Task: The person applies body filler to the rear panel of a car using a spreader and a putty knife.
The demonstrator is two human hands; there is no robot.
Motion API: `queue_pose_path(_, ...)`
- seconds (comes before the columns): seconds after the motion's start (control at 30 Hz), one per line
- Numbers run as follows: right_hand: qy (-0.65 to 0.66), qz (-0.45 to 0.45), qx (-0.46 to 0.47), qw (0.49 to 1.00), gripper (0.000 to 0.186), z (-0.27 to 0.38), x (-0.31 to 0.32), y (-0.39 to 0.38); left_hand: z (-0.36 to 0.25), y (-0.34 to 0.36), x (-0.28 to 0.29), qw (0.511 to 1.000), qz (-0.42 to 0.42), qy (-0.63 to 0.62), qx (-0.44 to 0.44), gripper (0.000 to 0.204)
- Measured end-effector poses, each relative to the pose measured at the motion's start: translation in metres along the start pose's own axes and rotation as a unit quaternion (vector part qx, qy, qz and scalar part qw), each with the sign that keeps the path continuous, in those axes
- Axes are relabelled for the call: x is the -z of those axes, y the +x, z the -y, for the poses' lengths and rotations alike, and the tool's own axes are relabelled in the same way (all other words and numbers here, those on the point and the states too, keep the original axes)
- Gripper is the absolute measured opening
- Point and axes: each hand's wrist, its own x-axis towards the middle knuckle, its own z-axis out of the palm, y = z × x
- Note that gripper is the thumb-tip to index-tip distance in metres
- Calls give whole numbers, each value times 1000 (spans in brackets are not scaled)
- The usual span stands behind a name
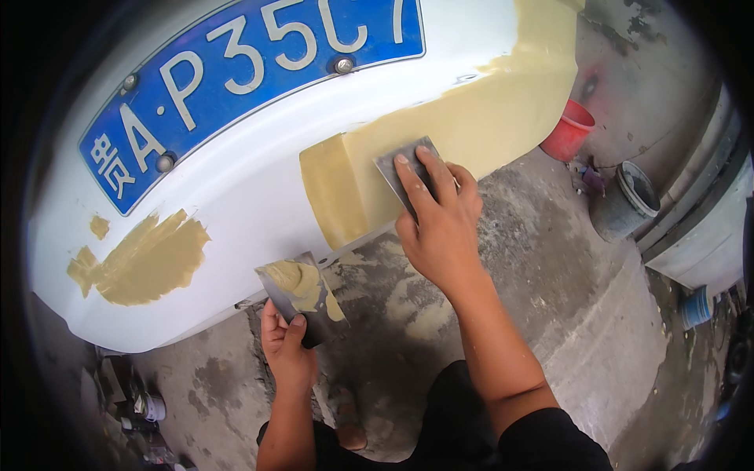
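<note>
Narrowly closed on a thin grey rectangular metal scraper (392, 171), the bare right hand (441, 228) is set over a broad band of pale tan putty (479, 118); the band is spread along the lower part of a glossy white curved car bumper (251, 184), and a darker tan strip (328, 192) is seen at its left end. For an even coat, the blade is probably best kept low and steady, with pressure shared between the fingertips and the curve followed in one unbroken stroke; the seam between darker and paler putty would be best feathered thin.

On the scraper's upper face the index and middle fingers are laid slightly apart; how the thumb is placed beneath cannot be told. By the bare left hand (289, 349) a dark flat metal plate (318, 323) is pinched at its near edge, thumb on top; a soft tan putty lump (294, 282) is carried on it. Farther out, a ragged tan patch (153, 259) is seen on the bumper's left; above, a blue rectangular licence plate (251, 88) is bolted; at right, a red plastic bucket (567, 132) is seen on stained grey concrete (597, 345).
</note>
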Motion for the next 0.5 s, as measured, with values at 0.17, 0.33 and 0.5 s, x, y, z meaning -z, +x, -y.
queue_pose_path(0.17, -21, -29, 15, 999, 60, 20, -13, 21, 5, 5, 21, 999, -21, 15, 19, 53)
queue_pose_path(0.33, -21, -51, 17, 998, 59, 25, -24, 28, 6, 7, 22, 999, -35, 17, 20, 53)
queue_pose_path(0.5, -27, -23, 15, 999, 58, 28, -30, 22, 7, 9, 25, 999, -31, 22, 22, 52)
